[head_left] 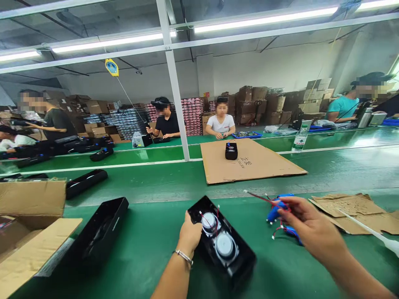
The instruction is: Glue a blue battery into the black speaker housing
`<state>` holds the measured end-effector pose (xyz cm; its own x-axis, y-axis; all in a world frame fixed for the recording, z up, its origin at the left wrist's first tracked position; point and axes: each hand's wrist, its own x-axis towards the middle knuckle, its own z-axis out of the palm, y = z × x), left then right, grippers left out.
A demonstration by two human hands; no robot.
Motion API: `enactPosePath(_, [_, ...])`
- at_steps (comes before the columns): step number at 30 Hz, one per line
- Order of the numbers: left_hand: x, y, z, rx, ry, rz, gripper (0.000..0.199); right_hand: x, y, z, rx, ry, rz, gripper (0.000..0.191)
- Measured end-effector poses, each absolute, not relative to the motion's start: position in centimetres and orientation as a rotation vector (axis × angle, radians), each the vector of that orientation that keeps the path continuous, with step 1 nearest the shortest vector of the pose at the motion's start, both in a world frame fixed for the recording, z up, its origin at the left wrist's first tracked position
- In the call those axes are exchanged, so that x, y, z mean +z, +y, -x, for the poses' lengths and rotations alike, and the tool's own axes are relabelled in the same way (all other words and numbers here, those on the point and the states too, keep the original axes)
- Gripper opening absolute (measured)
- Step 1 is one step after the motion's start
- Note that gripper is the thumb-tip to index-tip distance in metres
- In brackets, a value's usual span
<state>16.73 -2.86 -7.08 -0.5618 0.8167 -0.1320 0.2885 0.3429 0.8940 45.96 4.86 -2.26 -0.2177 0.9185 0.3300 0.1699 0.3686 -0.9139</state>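
My left hand grips the left edge of a black speaker housing, which lies tilted on the green bench. Inside it are two round silver speaker drivers, with thin red and black leads beside them. My right hand is closed in a pinch on a red and black battery wire that ends in a small white plug. Right behind those fingers lie several blue battery packs; whether one of them is in the hand cannot be made out.
Another black housing and an open cardboard box stand at left. Ahead, a flat cardboard sheet carries a small black unit. Torn cardboard lies at right, a water bottle farther back. Several people sit across the line.
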Motion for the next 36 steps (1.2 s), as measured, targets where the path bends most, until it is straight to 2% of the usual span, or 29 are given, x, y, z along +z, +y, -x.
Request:
enactPosePath(5, [-7.0,-3.1,-17.8,1.183,1.705,-1.254,0.055,-3.0,4.8,-38.6,1.067,-1.810,0.739,0.036])
enactPosePath(8, [-7.2,-3.7,-18.5,1.221,1.891,-1.337,0.054,-3.5,5.7,-35.7,0.959,-1.939,0.754,0.028])
enactPosePath(11, [-6.4,-4.8,-19.2,1.124,2.084,-1.567,0.037,-3.8,6.3,-33.8,0.935,-1.982,0.772,0.024])
enactPosePath(13, [-5.3,-5.7,-19.7,0.966,1.961,-1.790,0.030,-3.9,6.3,-33.0,0.957,-2.016,0.754,0.023])
enactPosePath(16, [-4.1,-6.8,-20.7,0.700,1.597,-1.984,0.032,-4.0,6.1,-32.2,1.005,-2.082,0.717,0.021])
enactPosePath(18, [-3.8,-7.2,-21.1,0.603,1.513,-1.984,0.036,-4.1,5.8,-31.8,1.034,-2.128,0.694,0.020])
enactPosePath(25, [-4.8,-6.8,-21.1,0.809,1.389,-2.115,0.031,-4.3,5.7,-31.1,1.011,-2.250,0.687,0.024])
enactPosePath(31, [-4.9,-6.6,-20.8,0.583,1.396,-2.192,0.033,-4.2,7.1,-31.7,0.932,-2.330,0.686,0.026])
enactPosePath(36, [-5.1,-6.5,-20.9,0.533,1.413,-2.209,0.033,-5.1,7.6,-31.9,0.861,-2.374,0.647,0.027])
